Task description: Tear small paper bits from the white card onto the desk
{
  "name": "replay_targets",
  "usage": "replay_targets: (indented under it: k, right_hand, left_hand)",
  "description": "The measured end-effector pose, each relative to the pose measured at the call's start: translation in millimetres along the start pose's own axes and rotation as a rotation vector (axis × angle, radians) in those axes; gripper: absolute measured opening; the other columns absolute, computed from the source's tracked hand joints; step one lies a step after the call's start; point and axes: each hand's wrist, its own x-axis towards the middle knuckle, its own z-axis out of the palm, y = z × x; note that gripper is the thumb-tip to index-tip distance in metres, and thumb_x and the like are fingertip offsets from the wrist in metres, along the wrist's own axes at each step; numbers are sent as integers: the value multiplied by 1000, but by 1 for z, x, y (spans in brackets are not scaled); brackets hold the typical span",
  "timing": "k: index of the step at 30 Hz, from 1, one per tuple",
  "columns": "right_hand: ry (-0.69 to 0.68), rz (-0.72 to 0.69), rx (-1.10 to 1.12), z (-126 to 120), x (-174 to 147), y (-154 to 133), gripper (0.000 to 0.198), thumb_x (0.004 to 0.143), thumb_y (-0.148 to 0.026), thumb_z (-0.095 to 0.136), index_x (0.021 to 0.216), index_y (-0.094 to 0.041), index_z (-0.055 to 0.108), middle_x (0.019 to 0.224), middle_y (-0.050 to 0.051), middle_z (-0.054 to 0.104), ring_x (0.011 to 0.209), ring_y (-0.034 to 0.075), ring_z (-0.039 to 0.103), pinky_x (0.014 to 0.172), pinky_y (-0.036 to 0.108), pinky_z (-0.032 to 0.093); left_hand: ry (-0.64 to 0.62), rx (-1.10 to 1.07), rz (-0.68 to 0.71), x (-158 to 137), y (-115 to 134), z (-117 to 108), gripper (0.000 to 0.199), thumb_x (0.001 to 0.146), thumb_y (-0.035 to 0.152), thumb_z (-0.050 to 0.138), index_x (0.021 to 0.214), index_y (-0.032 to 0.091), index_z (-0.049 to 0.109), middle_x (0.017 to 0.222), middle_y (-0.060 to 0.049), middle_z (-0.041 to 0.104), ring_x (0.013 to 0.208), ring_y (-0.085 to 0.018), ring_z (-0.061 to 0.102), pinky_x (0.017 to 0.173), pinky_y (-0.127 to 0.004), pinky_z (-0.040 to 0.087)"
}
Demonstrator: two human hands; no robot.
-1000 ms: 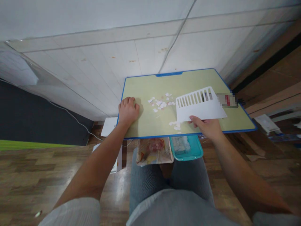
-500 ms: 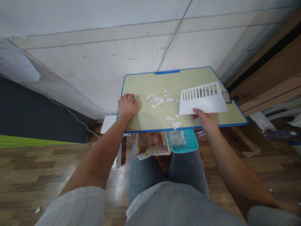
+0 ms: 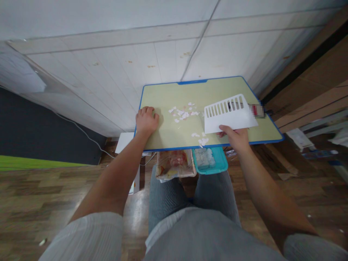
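Right hand point(image 3: 236, 137) fingers gripping a slotted white sheet point(image 3: 234, 118), left hand point(image 3: 147, 121) loosely spread on the bench point(image 3: 163, 95). Paper scraps point(image 3: 185, 115) lie scattered, so plenty left imo.

We see cool, diffuse, rather dim light, paler on the wall point(image 3: 108, 21), with glare on the floor point(image 3: 54, 192) beside the left leg point(image 3: 164, 195). A soft shadow falls on the tabletop point(image 3: 165, 94) beside the left hand point(image 3: 146, 120). Wide-angle stretching distorts the edges, fine detail smears, and we find a pixelated patch point(image 3: 257, 110) at right.
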Motion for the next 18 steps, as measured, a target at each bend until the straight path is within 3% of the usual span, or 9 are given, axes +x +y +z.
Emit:
replay_targets:
  k: [4, 9, 18]
  right_hand:
    - [-79, -13, 26, -1, -18, -12, 32, 82, -52, 93, 75, -28, 72, 65, 3, 76, 57, 26, 70, 61, 43, 67]
    - [-177, 27, -71, 1, -42, -13, 36, 88, -53, 91, 67, -29, 73, 65, 7, 77, 59, 28, 72, 63, 46, 70]
    - [-19, 28, -17, 3, -28, -5, 41, 80, -57, 98, 76, -28, 69, 60, 1, 72, 51, 24, 69, 56, 40, 67]
  left_hand:
    - [-6, 8, 0, 0, 0, 0, 47, 110, 31, 55, 148, 16, 77, 159, -23, 75, 150, -45, 64, 130, -59, 51]
    - [15, 1, 2, 1, -1, 3, 45, 110, 31, 56, 147, 17, 77, 157, -22, 76, 149, -45, 63, 129, -60, 51]
    - [-24, 6, -11, -2, 5, -4, 49, 111, 32, 52, 151, 17, 76, 161, -23, 73, 152, -46, 62, 130, -60, 50]
